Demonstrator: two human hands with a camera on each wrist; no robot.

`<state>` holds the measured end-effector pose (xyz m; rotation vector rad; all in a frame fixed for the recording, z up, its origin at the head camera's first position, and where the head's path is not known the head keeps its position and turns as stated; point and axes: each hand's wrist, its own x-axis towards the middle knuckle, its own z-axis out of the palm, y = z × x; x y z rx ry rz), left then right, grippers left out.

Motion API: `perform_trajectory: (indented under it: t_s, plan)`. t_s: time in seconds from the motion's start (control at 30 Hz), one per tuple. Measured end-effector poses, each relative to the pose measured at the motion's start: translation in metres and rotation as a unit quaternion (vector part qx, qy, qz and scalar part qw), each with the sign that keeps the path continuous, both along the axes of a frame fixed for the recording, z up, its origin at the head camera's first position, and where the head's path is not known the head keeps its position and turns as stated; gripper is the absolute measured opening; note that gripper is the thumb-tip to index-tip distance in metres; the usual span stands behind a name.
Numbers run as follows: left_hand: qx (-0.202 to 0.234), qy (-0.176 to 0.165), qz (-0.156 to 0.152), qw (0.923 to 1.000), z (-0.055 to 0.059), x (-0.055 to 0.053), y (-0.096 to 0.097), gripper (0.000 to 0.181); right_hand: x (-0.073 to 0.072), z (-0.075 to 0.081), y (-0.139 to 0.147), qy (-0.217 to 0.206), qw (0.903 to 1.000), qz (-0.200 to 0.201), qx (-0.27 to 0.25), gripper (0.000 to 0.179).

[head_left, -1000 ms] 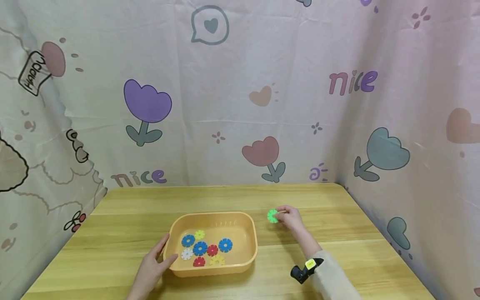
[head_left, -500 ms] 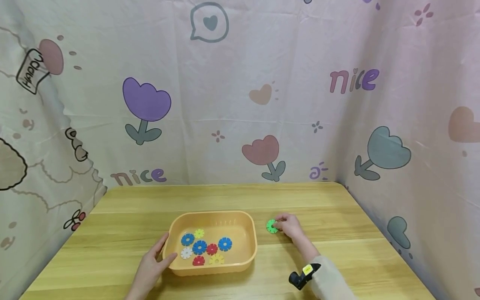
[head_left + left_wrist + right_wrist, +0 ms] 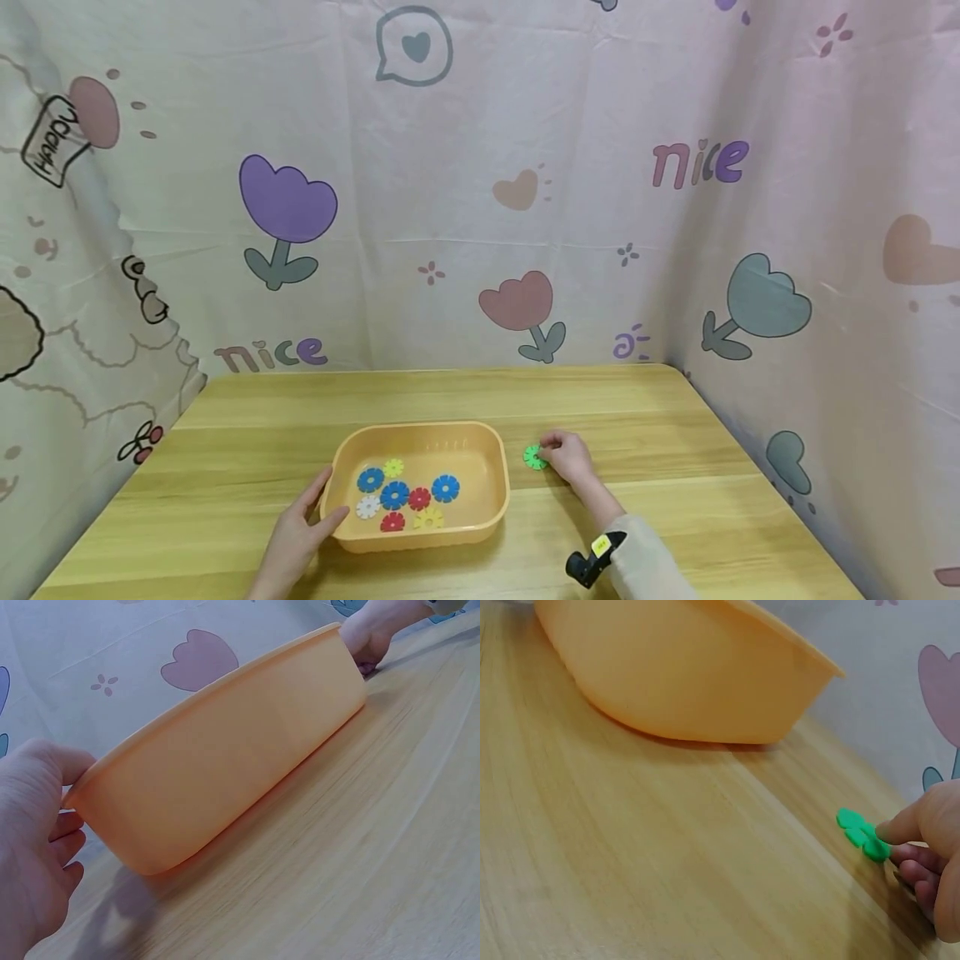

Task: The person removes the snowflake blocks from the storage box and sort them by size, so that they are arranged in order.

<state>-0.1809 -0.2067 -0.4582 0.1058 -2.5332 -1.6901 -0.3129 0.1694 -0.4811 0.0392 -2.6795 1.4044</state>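
Note:
My left hand (image 3: pixel 292 533) grips the left end of a yellow-orange plastic basin (image 3: pixel 225 750), thumb over the rim and fingers outside. Inside the basin lie several notched plastic snowflake discs: blue ones (image 3: pixel 446 489), red ones (image 3: pixel 419 499), yellow ones (image 3: pixel 428 518) and a white one (image 3: pixel 368 506). To the right of the basin, my right hand (image 3: pixel 567 457) pinches a green snowflake disc (image 3: pixel 864 835) between thumb and fingers, low over the tabletop. Part of that disc is hidden by the fingertips.
The basin stands on a wood-grain table (image 3: pixel 637 417). A pale curtain (image 3: pixel 420 208) printed with flowers and hearts hangs behind the table and along both sides. On the right wrist sits a black camera (image 3: pixel 596 560).
My right hand has come down and nearer with the green snowflake disc, towards the tabletop. The left hand keeps its grip on the basin. The head view has shifted slightly.

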Motion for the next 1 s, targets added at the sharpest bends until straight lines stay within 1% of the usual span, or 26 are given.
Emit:
perform_trajectory:
  t_s: [0.1, 0.27, 0.4, 0.53, 0.63, 0.77, 0.9, 1.0]
  plan:
    - [0.012, 0.006, 0.002, 0.9999, 0.000, 0.000, 0.001, 0.072, 0.000, 0.000, 0.001, 0.009, 0.9999, -0.002, -0.007, 0.012]
    - [0.023, 0.017, 0.004, 0.9996, -0.001, 0.001, 0.001, 0.071, 0.000, 0.004, 0.005, 0.001, 0.9993, -0.004, -0.036, 0.015]
    - [0.027, 0.020, 0.002, 0.9994, -0.002, 0.001, 0.001, 0.071, 0.001, 0.009, 0.009, -0.019, 0.9977, -0.004, -0.064, 0.017]
    - [0.020, 0.021, 0.002, 0.9996, -0.002, 0.001, 0.002, 0.070, 0.001, 0.014, 0.011, -0.049, 0.9941, -0.001, -0.096, 0.021]
    - [0.011, 0.018, 0.004, 0.9998, -0.002, 0.001, 0.003, 0.070, 0.000, 0.019, 0.008, -0.061, 0.9919, 0.006, -0.111, 0.023]
    - [0.009, 0.017, 0.007, 0.9998, -0.002, 0.001, 0.004, 0.070, 0.000, 0.032, -0.004, -0.054, 0.9892, 0.025, -0.134, 0.024]
    - [0.009, 0.017, 0.007, 0.9998, -0.002, 0.000, 0.003, 0.070, 0.002, 0.051, -0.023, -0.047, 0.9837, 0.060, -0.163, 0.022]
    - [0.005, 0.011, 0.005, 0.9999, -0.002, -0.001, 0.001, 0.071, 0.004, 0.064, -0.040, -0.041, 0.9797, 0.092, -0.173, 0.020]
